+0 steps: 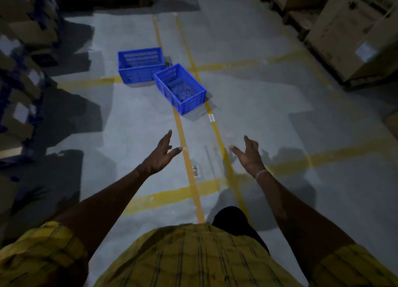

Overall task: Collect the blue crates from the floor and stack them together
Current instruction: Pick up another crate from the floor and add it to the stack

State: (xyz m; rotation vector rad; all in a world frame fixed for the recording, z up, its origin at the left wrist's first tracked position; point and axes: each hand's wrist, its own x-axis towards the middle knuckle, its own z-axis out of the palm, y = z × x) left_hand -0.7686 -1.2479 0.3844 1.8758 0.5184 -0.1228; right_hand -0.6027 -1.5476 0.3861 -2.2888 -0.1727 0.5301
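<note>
Two empty blue plastic crates sit on the grey floor ahead of me. The nearer crate [180, 88] stands turned at an angle across a yellow line, and its far corner touches the farther crate [141, 64], which stands behind it to the left. Both my arms reach forward. My left hand [162, 154] is spread with straight fingers and holds nothing, well short of the nearer crate. My right hand [247, 154] is also spread and empty, at about the same distance from the crates.
Yellow lines [187, 155] run along and across the floor. Large cardboard boxes [353, 32] on pallets line the right side. Stacked cartons and dark shelving [19, 75] fill the left. More pallets stand at the far end of the aisle.
</note>
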